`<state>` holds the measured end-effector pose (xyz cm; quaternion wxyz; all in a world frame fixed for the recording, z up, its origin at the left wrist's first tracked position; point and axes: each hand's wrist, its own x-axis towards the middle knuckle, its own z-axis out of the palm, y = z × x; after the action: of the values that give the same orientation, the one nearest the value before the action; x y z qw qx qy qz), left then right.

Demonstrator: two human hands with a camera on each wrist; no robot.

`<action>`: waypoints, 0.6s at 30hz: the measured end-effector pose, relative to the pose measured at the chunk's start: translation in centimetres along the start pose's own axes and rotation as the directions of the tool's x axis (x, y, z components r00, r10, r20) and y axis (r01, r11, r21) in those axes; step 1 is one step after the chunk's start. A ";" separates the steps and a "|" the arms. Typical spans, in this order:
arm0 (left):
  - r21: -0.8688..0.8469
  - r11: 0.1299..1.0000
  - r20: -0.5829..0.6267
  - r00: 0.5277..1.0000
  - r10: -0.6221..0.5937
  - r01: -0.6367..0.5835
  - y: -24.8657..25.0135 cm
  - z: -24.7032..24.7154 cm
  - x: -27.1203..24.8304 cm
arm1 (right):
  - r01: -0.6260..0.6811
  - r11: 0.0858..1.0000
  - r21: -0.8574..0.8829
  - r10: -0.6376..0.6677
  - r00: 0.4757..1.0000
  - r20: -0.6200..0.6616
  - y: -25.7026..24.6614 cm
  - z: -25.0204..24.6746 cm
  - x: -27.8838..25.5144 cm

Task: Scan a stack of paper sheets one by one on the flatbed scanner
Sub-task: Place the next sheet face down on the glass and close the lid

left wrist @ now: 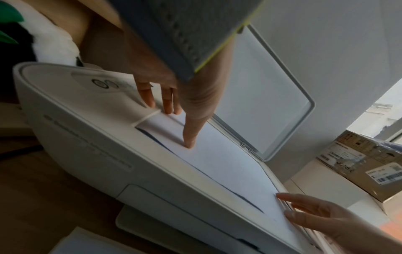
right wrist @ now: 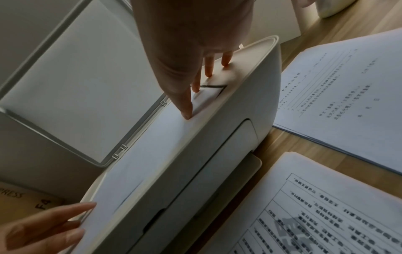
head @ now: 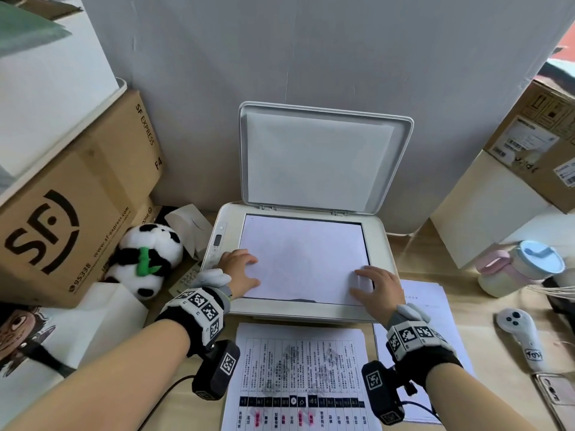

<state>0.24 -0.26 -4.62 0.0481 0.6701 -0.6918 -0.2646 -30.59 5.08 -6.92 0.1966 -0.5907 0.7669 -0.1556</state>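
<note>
Sheet (head: 303,259) lies blank side up on scanner (head: 381,244) glass, lid (head: 314,157) raised. I see L hand (head: 238,270) & R hand (head: 375,289) flat, fingers straight, pressing its near corners; nothing gripped.

Matt white plastic scanner (head: 381,241), wood-grain table (head: 485,309)
</note>
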 end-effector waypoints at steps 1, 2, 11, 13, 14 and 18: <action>-0.002 1.000 -0.008 1.000 0.001 -0.001 0.0 0.0 0.1 | -0.001 1.000 0.002 0.001 1.000 0.004 0.1 0.1 0.1; -0.004 1.000 -0.010 1.000 -0.001 0.001 0.1 -0.1 0.2 | -0.002 1.000 0.002 0.002 1.000 0.011 0.1 0.1 0.2; -0.024 1.000 -0.017 1.000 0.007 -0.007 0.5 -0.3 0.1 | -0.017 1.000 0.018 0.017 1.000 -0.012 -0.2 0.1 0.7; -0.023 1.000 -0.018 1.000 0.011 -0.011 0.4 -0.3 0.0 | -0.028 0.999 0.039 0.029 0.999 -0.031 -0.2 0.1 0.6; -0.024 1.000 -0.018 1.000 0.013 -0.013 0.4 -0.2 -0.1 | -0.032 0.999 0.042 0.034 0.999 -0.035 -0.3 0.1 0.5; -0.036 0.999 -0.015 1.000 0.013 -0.013 0.5 -0.1 -0.1 | -0.037 0.998 0.042 0.039 0.998 -0.050 -0.5 0.1 0.5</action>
<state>-0.18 -0.23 -4.33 0.0673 0.6666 -0.6908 -0.2718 -30.24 4.44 -6.81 0.1923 -0.5677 0.7794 -0.1826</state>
